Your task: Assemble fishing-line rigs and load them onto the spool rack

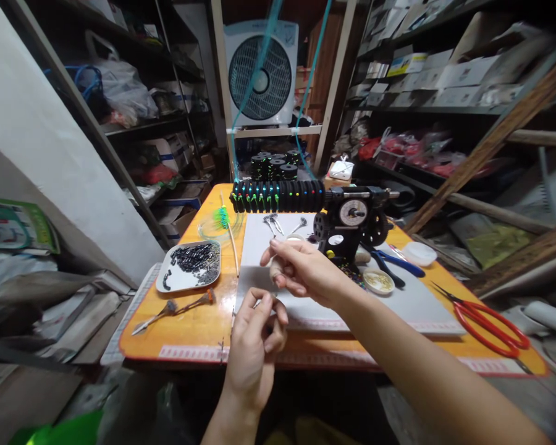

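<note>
My left hand (257, 337) is held low over the table's front edge, thumb pressed against the curled index finger. Whatever sits in that pinch is too small to make out. Just above and to the right, my right hand (306, 271) is closed too, its thumb and fingertips together; a pale wrap covers part of one finger. What it holds, if anything, cannot be told. Behind the hands stands a black winding device (352, 213) with a dial and a row of black spools (278, 196) carrying teal and green line. Slim metal tools with grey tufted ends (273, 224) lie on the white board (259, 247).
At left is a white tray (188, 285) of small black and metal parts, with two tufted tools (155, 318) before it. Blue-handled pliers (401, 262), a dish of gold bits (379, 282) and red-handled scissors (491, 326) lie right. A fan (260, 77) stands behind.
</note>
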`<state>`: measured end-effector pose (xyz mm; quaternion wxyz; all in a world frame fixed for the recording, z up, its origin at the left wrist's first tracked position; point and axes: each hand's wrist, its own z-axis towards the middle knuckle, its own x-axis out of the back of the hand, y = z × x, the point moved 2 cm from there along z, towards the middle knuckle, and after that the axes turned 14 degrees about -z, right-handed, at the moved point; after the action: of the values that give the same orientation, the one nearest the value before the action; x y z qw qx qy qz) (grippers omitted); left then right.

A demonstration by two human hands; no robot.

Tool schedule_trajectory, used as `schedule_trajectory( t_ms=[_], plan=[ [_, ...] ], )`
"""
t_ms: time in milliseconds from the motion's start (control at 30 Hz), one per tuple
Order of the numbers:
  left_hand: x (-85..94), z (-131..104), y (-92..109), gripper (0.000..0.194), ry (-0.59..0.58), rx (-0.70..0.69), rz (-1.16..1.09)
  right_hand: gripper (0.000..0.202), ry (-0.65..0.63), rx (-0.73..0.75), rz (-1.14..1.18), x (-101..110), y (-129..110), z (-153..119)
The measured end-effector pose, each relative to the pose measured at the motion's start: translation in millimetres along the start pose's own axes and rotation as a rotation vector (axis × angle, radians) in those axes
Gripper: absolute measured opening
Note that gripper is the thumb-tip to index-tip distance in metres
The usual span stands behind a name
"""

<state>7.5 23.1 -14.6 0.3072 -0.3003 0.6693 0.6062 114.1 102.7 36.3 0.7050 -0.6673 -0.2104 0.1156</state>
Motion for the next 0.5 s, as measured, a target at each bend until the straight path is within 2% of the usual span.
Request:
schedule_trajectory(
  t_ms=[133, 200, 333, 500],
  plan=[
    [6.1, 5.7, 0.9, 0.019, 0.028, -0.066, 0.076, 0.032, 0.255, 0.128, -0.185, 10.3, -1.9, 5.9],
    [11.8, 7.8, 2.1, 0.016, 0.033, -0.114, 0.142, 0.028, 0.317, 0.159, -0.271, 13.8, -3.8, 11.7],
    [28.1, 8.6, 3.7, 0.034, 0.046, -0.194, 0.336, 0.006, 0.269, 0.138, -0.379, 15.5, -4.3, 22.5],
    [38.1, 5.1, 6.8, 0.049, 0.065, -0.278, 0.59, 0.028, 0.153, 0.059, -0.328, 18.7, -4.1, 12.3]
  ],
)
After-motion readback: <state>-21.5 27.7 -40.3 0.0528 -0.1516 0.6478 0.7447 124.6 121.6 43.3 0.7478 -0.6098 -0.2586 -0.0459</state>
